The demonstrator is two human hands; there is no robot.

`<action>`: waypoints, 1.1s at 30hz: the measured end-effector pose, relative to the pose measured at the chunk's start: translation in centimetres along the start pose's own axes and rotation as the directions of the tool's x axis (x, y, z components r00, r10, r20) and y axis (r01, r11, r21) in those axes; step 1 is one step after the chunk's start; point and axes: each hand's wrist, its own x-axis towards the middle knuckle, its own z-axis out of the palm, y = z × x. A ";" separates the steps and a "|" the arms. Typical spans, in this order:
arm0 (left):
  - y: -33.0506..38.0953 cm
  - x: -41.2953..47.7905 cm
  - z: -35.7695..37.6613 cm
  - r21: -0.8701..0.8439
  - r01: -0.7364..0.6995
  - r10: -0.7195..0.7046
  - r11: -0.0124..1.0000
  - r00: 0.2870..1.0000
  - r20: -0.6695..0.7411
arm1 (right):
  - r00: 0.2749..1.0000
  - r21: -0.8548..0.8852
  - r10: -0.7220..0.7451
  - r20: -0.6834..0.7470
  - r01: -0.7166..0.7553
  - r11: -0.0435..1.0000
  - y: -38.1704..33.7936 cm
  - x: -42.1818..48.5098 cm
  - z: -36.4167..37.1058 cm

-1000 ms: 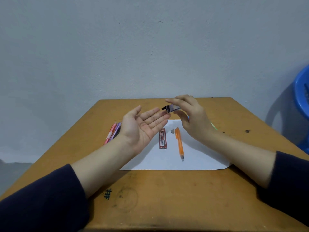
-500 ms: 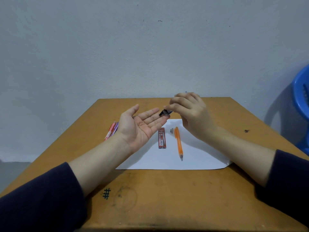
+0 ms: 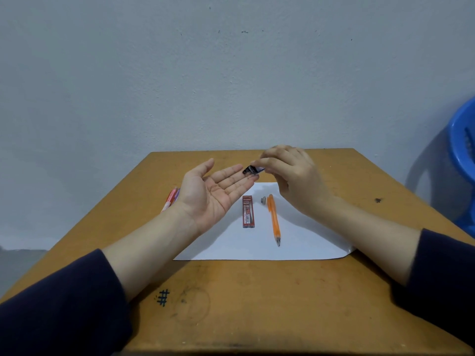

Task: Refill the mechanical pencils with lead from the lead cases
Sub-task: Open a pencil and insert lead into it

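Note:
My right hand [image 3: 295, 181] pinches a small lead case with a black end [image 3: 251, 170], tipped down over the fingertips of my left hand [image 3: 213, 194]. The left hand is held palm up, fingers straight, with nothing visible in it. On the white paper [image 3: 295, 242] lie a red lead case [image 3: 248, 211], an orange mechanical pencil [image 3: 274, 218] with its tip toward me, and a small grey cap [image 3: 263, 200] beside the pencil's top end. More pencils, red and purple [image 3: 171, 199], lie on the table, partly hidden behind my left wrist.
The wooden table [image 3: 257, 304] bears a pen-drawn hash mark [image 3: 162, 297] near the front left. A blue plastic chair [image 3: 462, 163] stands at the right edge. A grey wall rises just behind the table.
My right hand has tipped the lead case downward and brought its black end closer to my left fingertips. The left palm has stayed in place.

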 end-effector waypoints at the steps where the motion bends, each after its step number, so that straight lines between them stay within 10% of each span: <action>1: 0.0 0.0 0.0 0.010 -0.005 0.005 1.000 1.000 0.000 | 1.000 0.022 0.017 -0.003 -0.016 1.000 -0.1 0.0 0.0; 16: -1.2 0.2 -0.5 0.555 -0.161 0.244 0.816 0.966 -0.079 | 0.990 0.101 0.138 -0.012 -0.136 0.986 -0.7 0.1 -0.4; 33: -1.4 -0.1 -0.4 0.695 -0.288 0.463 0.659 0.883 -0.073 | 0.986 0.117 0.165 -0.002 -0.163 0.980 -1.0 -0.1 -0.1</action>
